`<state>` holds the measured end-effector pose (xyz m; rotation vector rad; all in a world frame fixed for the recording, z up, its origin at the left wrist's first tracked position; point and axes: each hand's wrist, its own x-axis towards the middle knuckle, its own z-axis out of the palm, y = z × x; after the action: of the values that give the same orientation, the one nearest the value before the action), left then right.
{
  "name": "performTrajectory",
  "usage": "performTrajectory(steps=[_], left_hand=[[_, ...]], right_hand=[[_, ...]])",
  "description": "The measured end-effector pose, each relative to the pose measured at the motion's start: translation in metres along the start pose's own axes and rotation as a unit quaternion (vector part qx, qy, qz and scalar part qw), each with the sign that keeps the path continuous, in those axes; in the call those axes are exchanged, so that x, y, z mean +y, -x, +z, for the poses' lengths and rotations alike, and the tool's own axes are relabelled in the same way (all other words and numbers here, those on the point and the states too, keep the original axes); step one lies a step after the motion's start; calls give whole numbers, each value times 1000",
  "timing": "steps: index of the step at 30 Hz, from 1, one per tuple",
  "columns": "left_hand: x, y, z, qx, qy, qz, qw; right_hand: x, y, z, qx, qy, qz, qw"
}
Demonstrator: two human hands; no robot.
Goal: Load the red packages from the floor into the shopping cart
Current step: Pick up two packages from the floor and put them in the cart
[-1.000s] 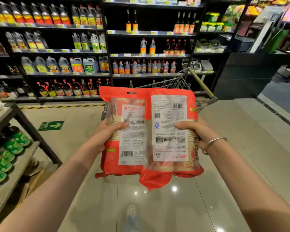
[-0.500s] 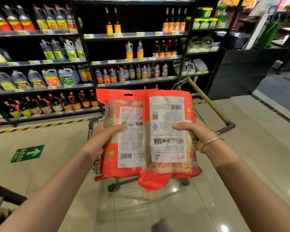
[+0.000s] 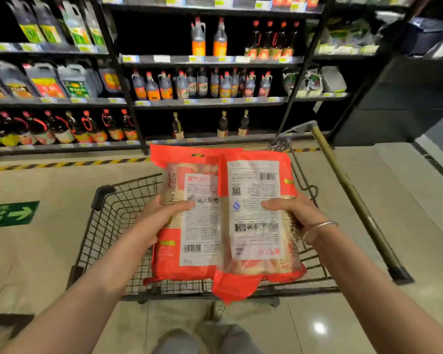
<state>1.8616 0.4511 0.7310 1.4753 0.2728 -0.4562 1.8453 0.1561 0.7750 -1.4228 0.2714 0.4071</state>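
Note:
Two red packages lie side by side in my hands, white label sides up. My left hand (image 3: 161, 221) grips the left red package (image 3: 189, 226) at its left edge, thumb on the label. My right hand (image 3: 294, 213) grips the right red package (image 3: 256, 221) at its right edge; a silver bangle circles that wrist. Both packages hover above the basket of the black wire shopping cart (image 3: 105, 226), which stands right in front of me. The cart's olive handle bar (image 3: 353, 198) runs along the right side. The packages hide most of the basket's inside.
Dark store shelves (image 3: 210, 100) full of sauce and vinegar bottles stand behind the cart. A yellow-black hazard stripe (image 3: 67, 164) runs along the shelf base. A green arrow floor sign (image 3: 12, 213) lies at the left. Shiny tiled floor spreads to the right. My legs show below the cart.
I have stepped up to the cart and tilted my view down. Both packages, still held in both hands, have come lower, from in front of the cart to over its basket.

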Motion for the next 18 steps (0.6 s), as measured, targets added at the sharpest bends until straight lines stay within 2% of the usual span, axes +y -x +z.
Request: performTrajectory(steps=[7, 14, 18], left_hand=[[-48, -94, -16, 20, -20, -71, 997], [-137, -174, -32, 25, -1, -141, 990], [-191, -214, -37, 29, -19, -174, 984]], right_hand=[[50, -108, -18, -18, -6, 81, 997], [149, -194, -27, 10, 31, 156, 987], [212, -237, -30, 53, 25, 203, 978]])
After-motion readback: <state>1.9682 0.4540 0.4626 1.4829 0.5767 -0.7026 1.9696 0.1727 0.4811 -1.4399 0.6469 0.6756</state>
